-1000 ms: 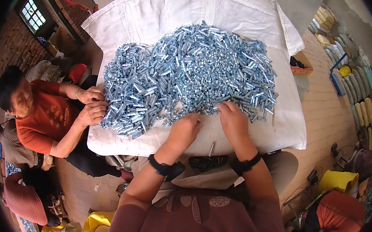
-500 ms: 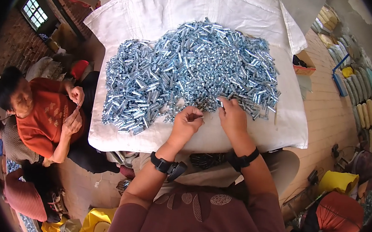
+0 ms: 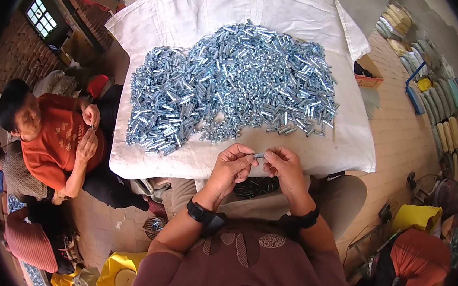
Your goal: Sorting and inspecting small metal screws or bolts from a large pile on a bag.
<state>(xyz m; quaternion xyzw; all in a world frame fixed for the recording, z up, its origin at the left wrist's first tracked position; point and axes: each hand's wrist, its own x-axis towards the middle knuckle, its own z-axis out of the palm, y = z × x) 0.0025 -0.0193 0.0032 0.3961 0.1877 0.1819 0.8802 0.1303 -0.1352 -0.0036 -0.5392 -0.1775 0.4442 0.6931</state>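
Between my two hands, over the near edge of the white cloth (image 3: 341,162), is a small shiny metal sleeve (image 3: 259,156). My left hand (image 3: 232,166) is closed, its thumb and fingers pinching the sleeve's left end. At the right end, my right hand (image 3: 285,168) grips it with thumb and forefinger. Whether a second small part sits in the fingertips is too small to tell. Beyond my hands a wide pile of metal sleeves (image 3: 181,98) covers the cloth, with small ring-like metal pieces (image 3: 222,129) along its near middle.
Below the cloth's near edge, a dark heap (image 3: 258,187) lies between my legs. At my left sits a person in an orange shirt (image 3: 60,139), fingers pinched together. An open cardboard box (image 3: 369,79) stands right of the cloth. Filled sacks (image 3: 444,107) line the right wall.
Both hands have drawn back from the pile toward my body and come together on a metal sleeve. The ring-like pieces where my hands were now show uncovered.
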